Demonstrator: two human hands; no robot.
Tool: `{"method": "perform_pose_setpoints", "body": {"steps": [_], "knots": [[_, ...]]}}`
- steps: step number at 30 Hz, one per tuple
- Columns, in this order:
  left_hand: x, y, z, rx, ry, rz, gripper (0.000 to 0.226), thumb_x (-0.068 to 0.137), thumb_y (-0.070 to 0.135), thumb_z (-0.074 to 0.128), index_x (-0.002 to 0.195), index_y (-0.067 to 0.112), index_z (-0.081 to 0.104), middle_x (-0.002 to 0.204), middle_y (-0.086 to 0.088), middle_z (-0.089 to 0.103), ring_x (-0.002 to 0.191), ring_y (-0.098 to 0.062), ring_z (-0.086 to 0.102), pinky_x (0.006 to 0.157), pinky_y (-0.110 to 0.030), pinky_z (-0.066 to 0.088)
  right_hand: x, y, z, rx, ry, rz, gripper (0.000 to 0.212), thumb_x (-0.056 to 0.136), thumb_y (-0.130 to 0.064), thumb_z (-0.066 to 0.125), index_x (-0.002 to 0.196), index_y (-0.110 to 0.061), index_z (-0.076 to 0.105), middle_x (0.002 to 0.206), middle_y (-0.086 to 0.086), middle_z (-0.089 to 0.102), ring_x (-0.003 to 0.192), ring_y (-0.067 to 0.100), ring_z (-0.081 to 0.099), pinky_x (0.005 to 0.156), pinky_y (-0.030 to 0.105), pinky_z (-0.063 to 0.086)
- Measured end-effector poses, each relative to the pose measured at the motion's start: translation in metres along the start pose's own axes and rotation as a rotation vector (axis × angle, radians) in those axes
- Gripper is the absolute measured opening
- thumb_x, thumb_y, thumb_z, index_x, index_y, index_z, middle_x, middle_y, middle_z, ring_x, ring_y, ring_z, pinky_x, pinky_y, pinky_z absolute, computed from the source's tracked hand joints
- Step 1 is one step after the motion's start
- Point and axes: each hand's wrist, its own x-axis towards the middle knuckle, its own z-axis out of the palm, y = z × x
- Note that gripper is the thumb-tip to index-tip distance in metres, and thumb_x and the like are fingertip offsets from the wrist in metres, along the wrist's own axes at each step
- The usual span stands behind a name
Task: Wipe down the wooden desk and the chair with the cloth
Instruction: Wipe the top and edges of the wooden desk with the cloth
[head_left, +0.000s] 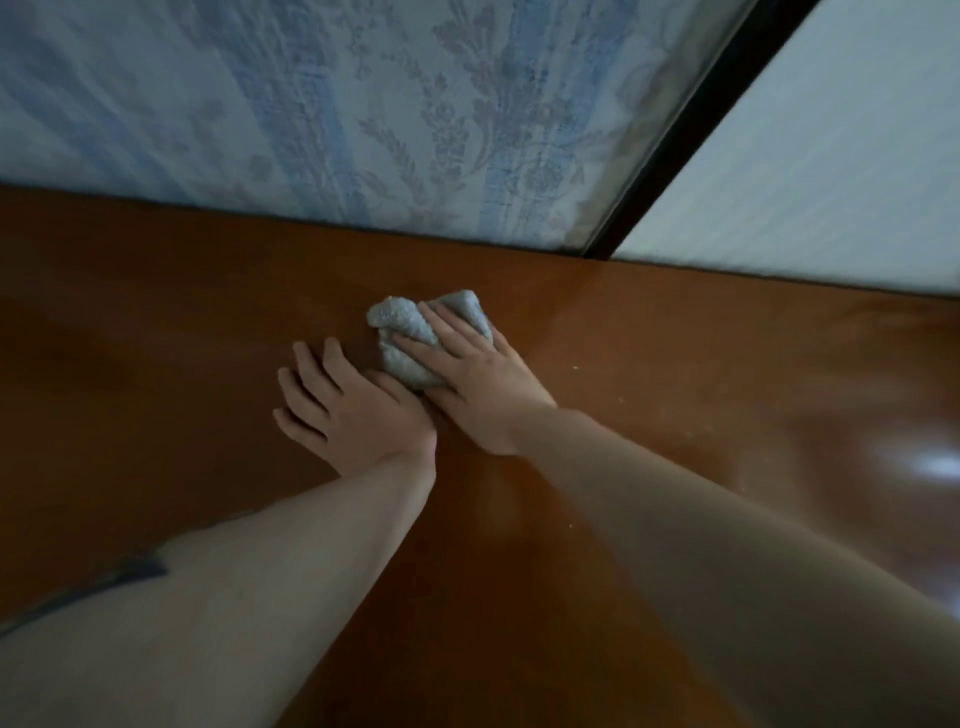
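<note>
Glossy brown wood forms the desk (675, 364), smooth, with a light glare at the right. Left hand (353, 410) lies flat on it, fingers straight and spread; just beside, right hand (478, 374) presses straight fingers on a bunched grey terry cloth (400, 332), mid-desk. Behind: blue floral curtain (363, 114), dark frame (691, 119), frosted pane (841, 140).

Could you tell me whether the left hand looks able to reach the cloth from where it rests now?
Probably yes: the left hand lies flat on the wooden desk right beside the cloth, with nothing between them, though the right hand already presses on it.
</note>
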Motion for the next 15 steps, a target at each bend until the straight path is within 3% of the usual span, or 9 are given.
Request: {"method": "perform_pose_setpoints", "body": {"steps": [2,4,5,8,11,15], "knots": [[0.001,-0.001,-0.006,-0.047,-0.044,-0.017,0.048,0.095,0.025,0.039,0.143,0.021,0.037,0.159,-0.003,0.022,0.148,-0.026,0.01,0.119,-0.05,0.0,-0.014,0.008,0.005,0.024,0.11,0.128,0.054,0.103,-0.034,0.039,0.153,-0.04,0.019,0.163,-0.009,0.0,0.149,0.008,-0.007,0.121,0.039,-0.003],[0.002,-0.006,-0.014,-0.155,-0.087,-0.026,0.052,0.094,0.024,0.045,0.145,0.021,0.037,0.16,0.0,0.021,0.148,-0.023,0.007,0.119,-0.047,-0.004,-0.04,-0.02,0.029,0.077,0.317,0.394,0.055,0.101,-0.029,0.043,0.152,-0.035,0.025,0.163,-0.004,0.008,0.15,0.011,-0.003,0.122,0.043,0.003],[0.003,-0.01,-0.019,-0.23,-0.107,-0.014,0.054,0.092,0.024,0.046,0.145,0.02,0.038,0.159,0.0,0.023,0.148,-0.022,0.008,0.118,-0.046,-0.005,-0.051,-0.045,0.044,0.074,0.345,0.457,0.058,0.1,-0.028,0.043,0.154,-0.033,0.021,0.164,-0.002,0.007,0.149,0.012,-0.007,0.122,0.044,0.001],[0.003,-0.026,-0.034,-0.409,-0.185,0.106,0.063,0.084,0.032,0.041,0.144,0.015,0.042,0.157,-0.004,0.028,0.148,-0.021,0.014,0.117,-0.048,-0.005,-0.066,-0.092,0.073,-0.045,0.153,0.299,0.066,0.101,-0.034,0.035,0.156,-0.03,-0.002,0.162,-0.003,-0.014,0.144,0.011,-0.027,0.12,0.044,-0.011],[0.001,-0.045,-0.04,-0.42,-0.316,0.369,0.063,0.087,0.036,0.039,0.146,0.015,0.04,0.159,-0.005,0.022,0.148,-0.018,0.011,0.117,-0.046,-0.007,-0.062,-0.071,0.057,-0.097,0.112,0.188,0.059,0.102,-0.035,0.029,0.155,-0.033,0.003,0.163,-0.006,-0.008,0.147,0.009,-0.019,0.12,0.039,-0.013],[-0.025,-0.068,-0.037,-0.162,-0.373,0.691,0.058,0.094,0.037,0.031,0.148,0.017,0.037,0.16,-0.002,0.022,0.148,-0.017,0.01,0.12,-0.043,0.001,-0.105,-0.079,0.08,0.06,0.451,0.718,0.054,0.101,-0.034,0.032,0.153,-0.035,0.021,0.163,-0.004,0.011,0.149,0.009,-0.006,0.122,0.04,-0.004]]}}
